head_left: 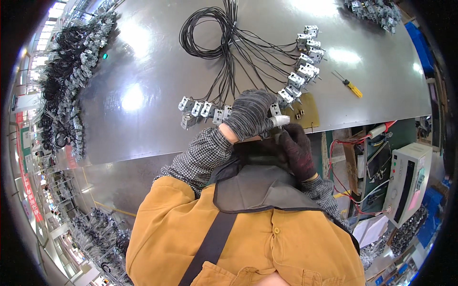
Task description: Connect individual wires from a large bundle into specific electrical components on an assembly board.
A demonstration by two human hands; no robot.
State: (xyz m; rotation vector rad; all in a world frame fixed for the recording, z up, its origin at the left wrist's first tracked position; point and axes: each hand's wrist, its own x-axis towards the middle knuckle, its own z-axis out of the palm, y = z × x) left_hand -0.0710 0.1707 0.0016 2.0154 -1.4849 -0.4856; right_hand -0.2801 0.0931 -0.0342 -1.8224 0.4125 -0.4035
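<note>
My left hand [253,112], in a grey knitted glove with white tape around one fingertip, is closed at the table's front edge. It grips a small silvery metal assembly [275,109] that shows just past its fingers. Close below, my right hand [296,148], in a dark reddish glove, has its fingers curled near the taped fingertip; what they pinch is hidden. More metal assemblies [296,80] on black cables fan out in an arc on both sides of my hands. Their cables run to a coiled bundle [205,52] farther back. Beside my hands lies a yellowish plate [307,112] with a few tiny metal pieces.
A yellow-handled screwdriver [353,89] lies on the metal table [152,71] at right. Heaps of cabled assemblies [78,71] line the left edge, with another pile [374,14] at the far right. Below right stands a pale instrument box [408,183] with red leads.
</note>
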